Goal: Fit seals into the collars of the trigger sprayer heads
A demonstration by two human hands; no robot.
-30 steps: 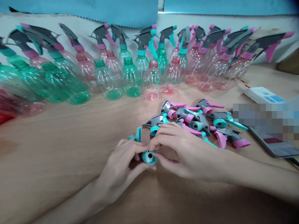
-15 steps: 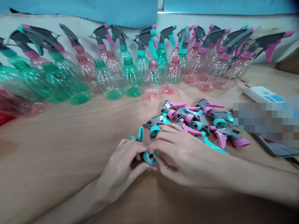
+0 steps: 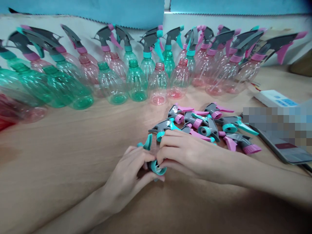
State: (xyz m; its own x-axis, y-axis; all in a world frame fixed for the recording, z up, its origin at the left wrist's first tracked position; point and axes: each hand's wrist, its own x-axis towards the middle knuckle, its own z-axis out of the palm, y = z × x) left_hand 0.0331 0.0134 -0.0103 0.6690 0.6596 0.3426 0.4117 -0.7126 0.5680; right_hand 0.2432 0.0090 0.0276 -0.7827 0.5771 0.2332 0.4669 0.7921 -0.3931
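My left hand (image 3: 126,175) is closed around a grey and teal trigger spray head (image 3: 162,172), its collar opening turned to face me. Its teal trigger sticks up above my left fingers. My right hand (image 3: 187,152) is closed, fingertips pinched together at the collar's opening. Something small and whitish shows inside the collar by those fingertips; what they grip is mostly hidden. Just behind my right hand lies a pile of loose spray heads with pink collars (image 3: 252,149) and teal collars (image 3: 229,128).
Clear green bottles (image 3: 137,81) and pink bottles (image 3: 159,84) stand along the back, several with open necks, others with spray heads fitted. On the right are a phone (image 3: 280,144) and a white box (image 3: 275,97). A blurred red bottle (image 3: 9,112) lies at far left.
My right fingertips have moved in to the collar's opening, and the thumb is now tucked out of sight. The held spray head has tilted slightly, showing more of its opening.
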